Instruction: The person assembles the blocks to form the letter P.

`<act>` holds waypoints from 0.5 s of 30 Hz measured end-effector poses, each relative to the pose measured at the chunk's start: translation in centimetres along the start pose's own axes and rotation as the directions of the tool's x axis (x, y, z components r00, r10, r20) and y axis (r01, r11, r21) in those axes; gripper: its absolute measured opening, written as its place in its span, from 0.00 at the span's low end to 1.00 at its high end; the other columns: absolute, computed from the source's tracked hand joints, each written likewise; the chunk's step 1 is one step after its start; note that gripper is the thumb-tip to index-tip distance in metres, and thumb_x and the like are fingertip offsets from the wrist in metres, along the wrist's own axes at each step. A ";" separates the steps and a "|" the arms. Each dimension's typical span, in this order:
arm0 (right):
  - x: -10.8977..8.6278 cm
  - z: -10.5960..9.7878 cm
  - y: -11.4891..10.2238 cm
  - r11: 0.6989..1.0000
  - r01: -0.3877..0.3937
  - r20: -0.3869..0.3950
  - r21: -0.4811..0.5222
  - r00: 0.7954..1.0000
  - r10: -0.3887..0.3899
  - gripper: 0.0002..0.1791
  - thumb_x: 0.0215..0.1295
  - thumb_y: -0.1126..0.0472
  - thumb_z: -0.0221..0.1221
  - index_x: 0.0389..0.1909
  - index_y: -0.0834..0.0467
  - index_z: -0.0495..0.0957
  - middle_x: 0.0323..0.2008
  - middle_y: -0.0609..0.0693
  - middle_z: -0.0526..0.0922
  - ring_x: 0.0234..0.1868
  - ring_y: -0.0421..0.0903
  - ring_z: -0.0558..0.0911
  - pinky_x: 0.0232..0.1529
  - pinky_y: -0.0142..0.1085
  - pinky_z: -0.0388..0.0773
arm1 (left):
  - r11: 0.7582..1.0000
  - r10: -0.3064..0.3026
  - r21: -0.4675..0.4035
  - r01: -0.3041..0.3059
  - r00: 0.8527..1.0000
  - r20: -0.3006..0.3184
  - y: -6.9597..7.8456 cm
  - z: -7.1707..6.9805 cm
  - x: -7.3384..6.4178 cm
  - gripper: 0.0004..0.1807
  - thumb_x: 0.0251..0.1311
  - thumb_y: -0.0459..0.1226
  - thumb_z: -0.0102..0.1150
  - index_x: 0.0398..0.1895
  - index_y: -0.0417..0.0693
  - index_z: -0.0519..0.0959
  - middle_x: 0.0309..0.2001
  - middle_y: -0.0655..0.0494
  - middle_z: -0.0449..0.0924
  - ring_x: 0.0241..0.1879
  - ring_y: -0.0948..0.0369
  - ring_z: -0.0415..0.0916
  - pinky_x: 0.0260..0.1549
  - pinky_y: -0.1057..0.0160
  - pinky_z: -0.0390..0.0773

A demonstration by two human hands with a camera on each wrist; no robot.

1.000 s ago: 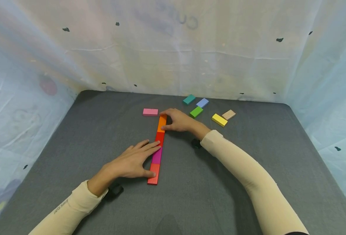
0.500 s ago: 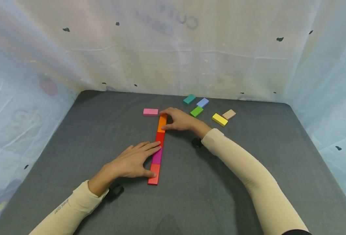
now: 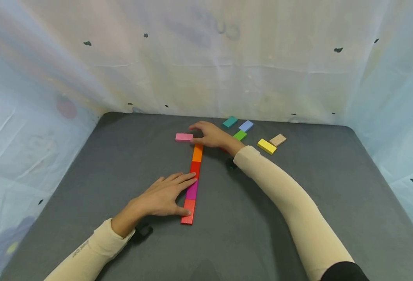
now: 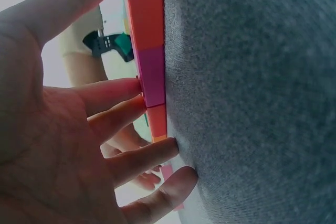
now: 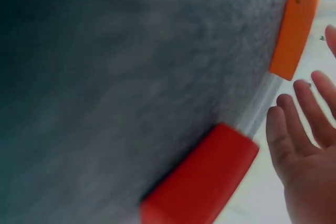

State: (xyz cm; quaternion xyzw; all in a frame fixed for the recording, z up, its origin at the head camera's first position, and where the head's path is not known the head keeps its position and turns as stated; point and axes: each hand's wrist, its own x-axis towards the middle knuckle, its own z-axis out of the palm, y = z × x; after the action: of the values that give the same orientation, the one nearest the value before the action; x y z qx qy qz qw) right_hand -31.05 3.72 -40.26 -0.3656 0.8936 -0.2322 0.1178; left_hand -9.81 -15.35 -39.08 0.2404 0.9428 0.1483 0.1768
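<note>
Flat coloured blocks lie end to end in a row: coral red (image 3: 188, 219), magenta (image 3: 192, 191), red (image 3: 195, 168) and orange (image 3: 197, 153). My left hand (image 3: 160, 197) rests along the row's left side, its thumb on the coral red block and two fingertips by the red and magenta ones. At the far end my right hand (image 3: 211, 134) hovers past the orange block, holding nothing, its fingers loosely extended near a pink block (image 3: 184, 137). In the right wrist view these fingers are apart from the orange block (image 5: 296, 24).
Beyond the right hand lie teal (image 3: 230, 121), blue (image 3: 246, 125) and green (image 3: 240, 135) blocks. Yellow (image 3: 266, 146) and plain wood (image 3: 278, 140) blocks lie farther right. Another red block (image 5: 202, 179) is mostly hidden under the right wrist in the head view. Fabric hangs behind the table (image 3: 245, 234).
My right hand has let go of the orange block and moved up and away from it, toward the far side. The left hand stays on the row. The head view has shifted slightly.
</note>
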 end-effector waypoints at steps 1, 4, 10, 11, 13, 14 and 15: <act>0.3 0.0 -0.1 1.000 -0.002 0.002 -0.002 1.000 0.002 0.31 0.70 0.48 0.60 0.70 0.55 0.70 0.69 0.53 0.71 0.70 0.51 0.69 0.74 0.46 0.61 | 1.000 0.001 -0.002 -0.001 1.000 -0.002 0.0 0.0 0.0 0.54 0.48 0.60 0.72 0.78 0.62 0.57 0.78 0.62 0.55 0.76 0.51 0.53 0.67 0.29 0.54; 1.1 -0.1 -0.5 1.000 -0.002 0.011 -0.009 1.000 0.002 0.29 0.69 0.50 0.60 0.69 0.54 0.71 0.68 0.53 0.73 0.69 0.51 0.70 0.74 0.45 0.61 | 1.000 0.006 0.004 -0.006 1.000 -0.006 0.0 -0.1 0.1 0.54 0.48 0.60 0.72 0.78 0.62 0.57 0.78 0.62 0.55 0.76 0.51 0.53 0.67 0.29 0.54; 1.9 -0.1 -0.7 1.000 -0.007 0.030 -0.029 1.000 0.008 0.27 0.70 0.50 0.60 0.67 0.54 0.74 0.66 0.52 0.76 0.67 0.50 0.72 0.72 0.43 0.64 | 1.000 0.012 0.023 -0.012 1.000 -0.009 0.0 -0.2 -0.1 0.54 0.49 0.61 0.71 0.78 0.62 0.56 0.78 0.62 0.54 0.76 0.51 0.54 0.66 0.30 0.56; 2.0 -0.1 -0.7 1.000 -0.009 0.030 -0.028 1.000 0.010 0.26 0.70 0.51 0.60 0.66 0.54 0.74 0.65 0.52 0.77 0.66 0.50 0.73 0.72 0.43 0.65 | 1.000 0.009 0.024 -0.008 1.000 -0.013 0.0 -0.3 -0.1 0.54 0.49 0.61 0.71 0.78 0.63 0.56 0.78 0.62 0.54 0.76 0.51 0.54 0.66 0.30 0.56; 2.2 -0.2 -0.9 1.000 -0.008 0.027 -0.030 1.000 0.009 0.25 0.70 0.51 0.60 0.65 0.54 0.76 0.64 0.52 0.78 0.66 0.49 0.74 0.71 0.43 0.66 | 1.000 0.006 0.031 -0.005 1.000 -0.019 -0.1 -0.3 -0.3 0.54 0.48 0.60 0.71 0.78 0.63 0.56 0.78 0.62 0.54 0.76 0.51 0.54 0.66 0.30 0.56; 2.3 -0.2 -1.0 1.000 -0.006 0.024 -0.030 1.000 0.006 0.24 0.70 0.51 0.60 0.64 0.54 0.76 0.63 0.51 0.79 0.65 0.49 0.74 0.71 0.43 0.66 | 0.999 0.004 0.033 -0.004 1.000 -0.022 -0.1 -0.4 -0.3 0.54 0.48 0.60 0.71 0.78 0.63 0.56 0.78 0.62 0.54 0.76 0.51 0.54 0.66 0.30 0.56; 2.3 -0.2 -1.1 1.000 -0.005 0.022 -0.029 1.000 0.006 0.23 0.70 0.51 0.60 0.64 0.54 0.77 0.62 0.51 0.79 0.64 0.49 0.75 0.70 0.43 0.66 | 0.999 0.003 0.032 -0.002 1.000 -0.023 -0.1 -0.4 -0.4 0.54 0.48 0.60 0.71 0.78 0.63 0.56 0.78 0.61 0.55 0.76 0.51 0.54 0.66 0.29 0.56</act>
State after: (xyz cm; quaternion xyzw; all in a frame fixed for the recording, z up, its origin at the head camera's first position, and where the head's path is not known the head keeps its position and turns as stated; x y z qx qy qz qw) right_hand -32.09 1.50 -39.67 -0.3674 0.8965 -0.2150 0.1227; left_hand -9.70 -15.73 -38.66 0.2427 0.9468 0.1363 0.1617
